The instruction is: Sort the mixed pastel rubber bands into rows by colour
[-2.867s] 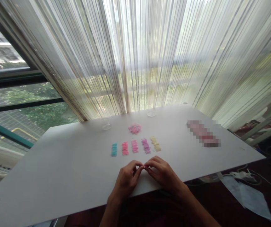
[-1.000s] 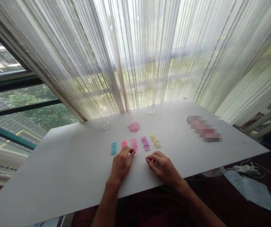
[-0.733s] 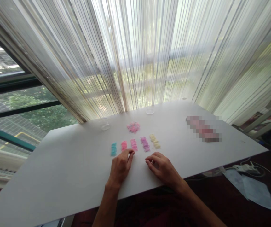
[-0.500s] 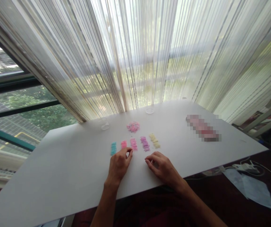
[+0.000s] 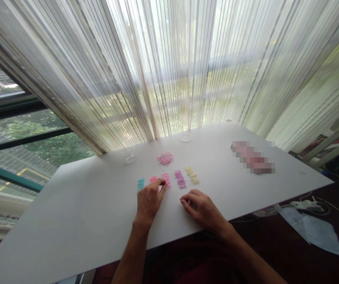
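My left hand [image 5: 150, 199] is closed in a pinch, its fingertips at the column of small light pink pieces [image 5: 166, 179]. Whatever sits between those fingertips is too small to make out. Partly behind this hand are a brighter pink column [image 5: 153, 179] and a turquoise column [image 5: 140, 184]. My right hand [image 5: 200, 207] rests on the table with thumb and fingertips together, just in front of a purple column [image 5: 180, 179]; anything in its pinch is hidden. A cream column [image 5: 192, 175] lies farther right. Beyond the columns is a loose heap of mixed pink and grey pieces [image 5: 165, 158].
On the white table [image 5: 83, 213] a clear round dish [image 5: 186, 137] stands near the back, with clear containers [image 5: 129, 156] to its left. A pixelated pinkish object [image 5: 252, 157] lies at the right. Sheer curtains [image 5: 181, 71] hang along the back edge.
My left hand has moved slightly forward, its fingertips going from the near end of the light pink column onto it. The right hand stays almost in place, and the view has shifted a little.
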`<state>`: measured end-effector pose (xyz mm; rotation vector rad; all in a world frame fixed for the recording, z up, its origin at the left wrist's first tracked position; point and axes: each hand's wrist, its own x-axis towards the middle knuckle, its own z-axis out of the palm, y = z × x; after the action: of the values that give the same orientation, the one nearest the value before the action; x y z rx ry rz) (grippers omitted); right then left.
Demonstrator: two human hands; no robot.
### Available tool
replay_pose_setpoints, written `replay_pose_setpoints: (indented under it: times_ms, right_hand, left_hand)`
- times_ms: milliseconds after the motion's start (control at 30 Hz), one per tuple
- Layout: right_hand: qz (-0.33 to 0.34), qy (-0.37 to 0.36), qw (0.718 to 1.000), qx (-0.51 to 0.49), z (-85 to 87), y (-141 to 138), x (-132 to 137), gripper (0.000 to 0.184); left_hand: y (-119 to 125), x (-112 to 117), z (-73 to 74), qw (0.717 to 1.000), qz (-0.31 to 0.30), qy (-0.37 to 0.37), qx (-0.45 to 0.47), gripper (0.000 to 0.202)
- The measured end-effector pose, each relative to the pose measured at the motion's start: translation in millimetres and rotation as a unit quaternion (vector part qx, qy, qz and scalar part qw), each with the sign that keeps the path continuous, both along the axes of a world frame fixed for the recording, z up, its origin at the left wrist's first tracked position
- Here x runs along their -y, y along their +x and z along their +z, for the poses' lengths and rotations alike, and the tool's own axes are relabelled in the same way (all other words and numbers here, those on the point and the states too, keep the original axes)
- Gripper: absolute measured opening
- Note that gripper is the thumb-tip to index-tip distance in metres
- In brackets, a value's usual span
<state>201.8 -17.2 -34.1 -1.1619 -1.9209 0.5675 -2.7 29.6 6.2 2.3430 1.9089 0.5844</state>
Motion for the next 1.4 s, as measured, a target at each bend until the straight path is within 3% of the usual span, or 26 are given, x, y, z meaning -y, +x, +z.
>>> replay_pose_setpoints:
  times_ms: [567,833,1400]
  right_hand:
    - [-0.005,0.008,1.000,-0.005,0.3,0.2,0.6,0.012]
    - [-0.006,0.027,0.998,-0.058,2.3,0.9,2.1,0.015]
    - [0.022,0.035,0.995,-0.094,6.8,1.6,2.4,0.007]
  left_hand:
    - [0.1,6.3,-0.4,1.000,-0.005,0.009,0.020,0.015]
    - [5.7,41.7,-2.8,0.969,-0.135,-0.008,0.209,0.017]
    - [6.1,45.8,-6.1,0.965,-0.154,0.016,0.209,0.011]
